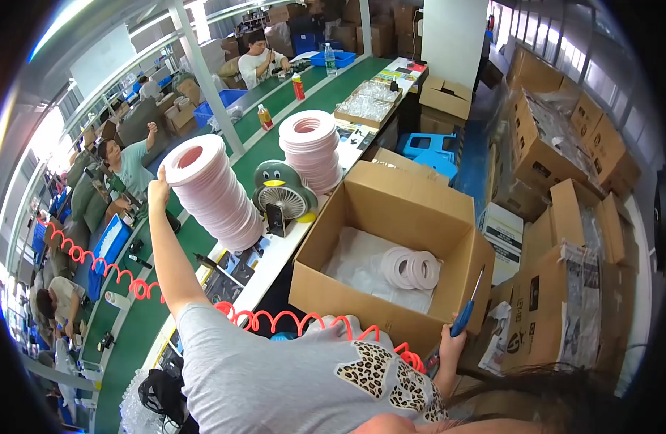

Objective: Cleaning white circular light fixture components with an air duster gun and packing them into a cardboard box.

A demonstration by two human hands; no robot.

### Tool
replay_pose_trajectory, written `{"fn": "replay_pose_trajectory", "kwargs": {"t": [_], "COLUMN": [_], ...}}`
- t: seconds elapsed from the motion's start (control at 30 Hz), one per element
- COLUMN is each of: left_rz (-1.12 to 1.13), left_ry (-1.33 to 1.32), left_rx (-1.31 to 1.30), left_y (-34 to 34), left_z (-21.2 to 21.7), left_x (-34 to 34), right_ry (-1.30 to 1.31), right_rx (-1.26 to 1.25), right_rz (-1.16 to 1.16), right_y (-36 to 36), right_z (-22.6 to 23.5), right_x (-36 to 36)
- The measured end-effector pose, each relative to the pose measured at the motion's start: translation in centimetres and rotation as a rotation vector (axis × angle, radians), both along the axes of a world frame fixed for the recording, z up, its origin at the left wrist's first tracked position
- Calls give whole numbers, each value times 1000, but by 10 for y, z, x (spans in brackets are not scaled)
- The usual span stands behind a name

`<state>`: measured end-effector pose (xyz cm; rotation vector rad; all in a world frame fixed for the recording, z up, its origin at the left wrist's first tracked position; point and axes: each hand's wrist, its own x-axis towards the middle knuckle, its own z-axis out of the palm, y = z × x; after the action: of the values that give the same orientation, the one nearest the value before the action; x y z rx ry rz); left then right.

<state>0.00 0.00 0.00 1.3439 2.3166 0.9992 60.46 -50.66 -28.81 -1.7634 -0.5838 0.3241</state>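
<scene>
My left arm reaches out to a tall, leaning stack of flat white rings (216,199) with pinkish edges. At the top left rim of this stack, my left hand (159,191) is closed on the upper rings, its fingers partly hidden. A screwdriver (464,311) with a blue handle points upward in my right hand (451,349), which is closed around the handle by the right side of an open cardboard box (391,318). Inside that box, a few loose rings (412,270) lie on clear plastic.
A second ring stack (309,148) and a penguin-shaped fan (284,194) stand on the bench. A coiled red air hose (275,318) crosses before me. Cartons (553,137) crowd the right side. People sit along the green conveyor (257,148), one person (259,64) at its far end.
</scene>
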Motion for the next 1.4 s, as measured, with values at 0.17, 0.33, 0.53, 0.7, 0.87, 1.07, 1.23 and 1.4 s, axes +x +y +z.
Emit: {"fn": "replay_pose_trajectory", "kwargs": {"t": [0.17, 0.33, 0.53, 0.7, 0.87, 1.07, 1.23, 1.4], "left_rz": [130, -230, -1110, -1573, -1930, -2093, -2074, -2137], "left_ry": [522, 592, 229, 441, 852, 1075, 1201, 1313], "left_rx": [-40, 586, 257, -158, -276, -256, -68, -117], "left_y": [-32, -65, -113, -138, -164, -191, -167, -178], "left_z": [-8, 5, -153, -337, -474, -553, -623, -636], "left_x": [30, 153, 359, 509, 584, 677, 714, 736], "right_ry": [117, 92, 63, 141, 186, 292, 380, 400], "right_rx": [-89, -114, -169, -254, -346, -421, -616, -679], "right_rz": [3, -74, -161, -274, -397, -609, -616, -622], "right_y": [-12, -10, -10, -27, -24, -32, -18, -10], "right_z": [28, 40, 51, 39, 48, 28, 14, 16], "right_x": [-15, -27, -30, -33, -54, -88, -102, -105]}}
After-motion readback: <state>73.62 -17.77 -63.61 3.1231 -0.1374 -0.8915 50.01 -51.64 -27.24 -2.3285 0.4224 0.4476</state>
